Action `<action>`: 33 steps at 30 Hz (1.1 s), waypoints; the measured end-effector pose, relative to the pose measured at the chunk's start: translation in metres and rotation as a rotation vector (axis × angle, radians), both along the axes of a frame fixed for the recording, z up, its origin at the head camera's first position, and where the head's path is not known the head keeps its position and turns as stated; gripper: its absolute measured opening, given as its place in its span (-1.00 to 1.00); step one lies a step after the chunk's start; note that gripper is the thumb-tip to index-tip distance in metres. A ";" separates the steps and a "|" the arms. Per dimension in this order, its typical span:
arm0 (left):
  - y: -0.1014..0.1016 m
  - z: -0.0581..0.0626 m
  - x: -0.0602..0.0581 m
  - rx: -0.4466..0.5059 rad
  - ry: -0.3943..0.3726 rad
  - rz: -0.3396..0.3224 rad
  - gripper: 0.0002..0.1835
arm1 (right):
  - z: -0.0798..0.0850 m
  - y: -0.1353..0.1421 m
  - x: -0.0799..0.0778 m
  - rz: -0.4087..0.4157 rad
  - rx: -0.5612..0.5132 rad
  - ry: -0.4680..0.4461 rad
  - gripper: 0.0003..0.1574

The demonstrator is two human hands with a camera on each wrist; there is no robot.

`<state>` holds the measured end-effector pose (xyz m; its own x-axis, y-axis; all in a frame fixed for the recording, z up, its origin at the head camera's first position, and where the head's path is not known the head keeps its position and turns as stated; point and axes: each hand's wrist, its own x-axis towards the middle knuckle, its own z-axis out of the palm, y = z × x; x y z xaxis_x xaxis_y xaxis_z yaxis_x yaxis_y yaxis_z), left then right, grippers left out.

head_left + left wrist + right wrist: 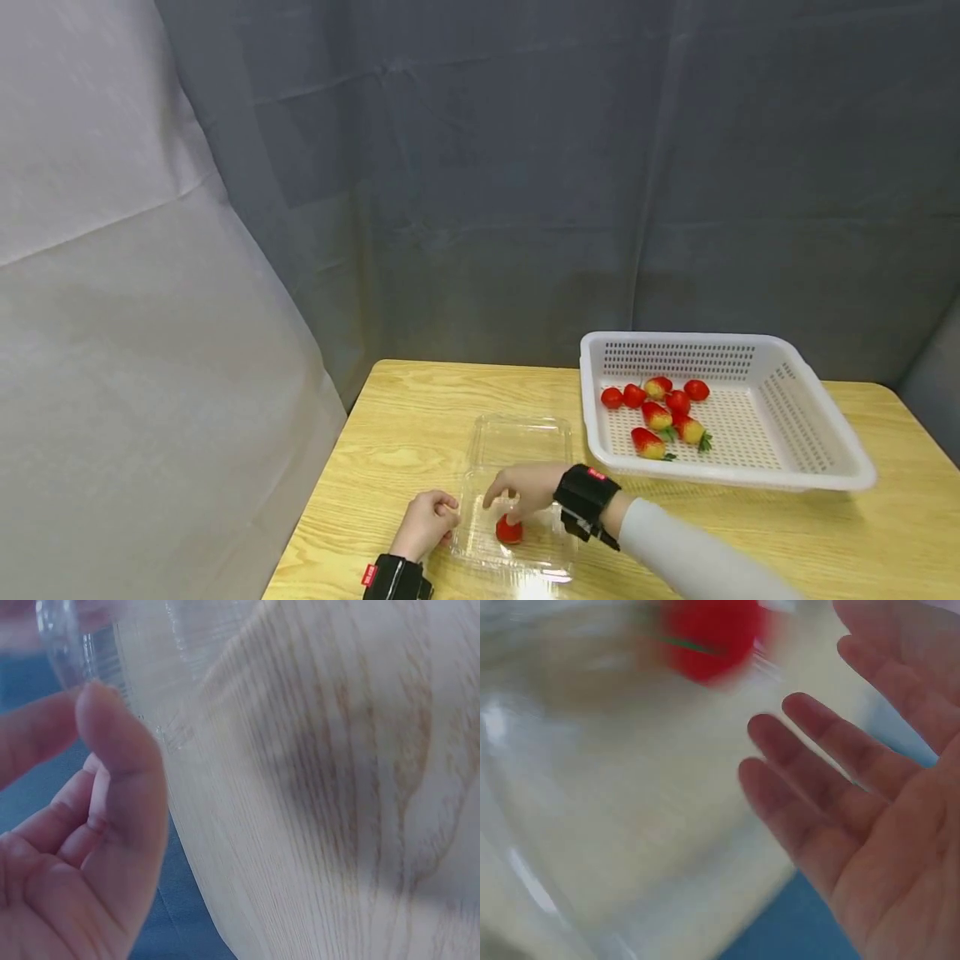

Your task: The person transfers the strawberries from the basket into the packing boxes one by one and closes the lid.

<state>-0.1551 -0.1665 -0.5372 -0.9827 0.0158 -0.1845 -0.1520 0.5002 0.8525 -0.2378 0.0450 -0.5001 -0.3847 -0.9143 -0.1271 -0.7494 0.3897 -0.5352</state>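
A clear plastic clamshell box (480, 546) lies on the table with its lid (521, 433) folded back at the far side. My left hand (429, 525) pinches the box's left edge between thumb and index finger; the left wrist view shows the fingertips (101, 701) meeting at the clear rim. Inside the box sits one red strawberry (508, 532). Over the box is my right hand (528, 487), its fingers spread and nothing held. In the right wrist view the strawberry (716, 637) is blurred, apart from the extended fingers (810, 761).
A white perforated basket (817, 417) stands at the right of the wooden table (420, 408). Several strawberries (656, 414), red with some yellowish, lie in its left half. A grey curtain (487, 208) hangs behind the table, and pale cloth (150, 375) hangs on the left.
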 end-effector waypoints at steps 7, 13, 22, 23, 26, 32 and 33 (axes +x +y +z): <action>-0.001 -0.002 0.000 0.029 -0.009 -0.003 -0.85 | 0.083 0.086 -0.060 -0.381 -0.246 -0.026 -0.60; -0.003 -0.002 0.001 0.052 0.028 -0.020 -0.85 | 0.073 0.146 -0.086 -0.627 0.089 -0.103 -0.50; 0.002 0.000 0.002 0.027 -0.010 -0.004 -0.85 | 0.033 0.180 -0.068 -0.839 0.246 -0.300 -0.50; 0.002 0.000 0.002 0.030 -0.009 -0.003 -0.85 | 0.036 0.178 -0.067 -0.818 0.268 -0.310 -0.49; 0.002 -0.001 0.002 0.041 -0.006 -0.002 -0.86 | 0.037 0.173 -0.068 -0.776 0.329 -0.288 -0.50; 0.000 -0.002 0.001 0.048 -0.012 0.009 -0.86 | 0.042 0.162 -0.065 -0.822 0.358 -0.252 -0.59; 0.000 -0.002 0.001 0.047 -0.016 0.009 -0.86 | 0.041 0.160 -0.066 -0.815 0.363 -0.232 -0.61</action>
<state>-0.1544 -0.1667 -0.5394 -0.9797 0.0156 -0.1998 -0.1706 0.4583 0.8723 -0.3035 0.2053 -0.4587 -0.8213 -0.2605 -0.5076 -0.0582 0.9233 -0.3797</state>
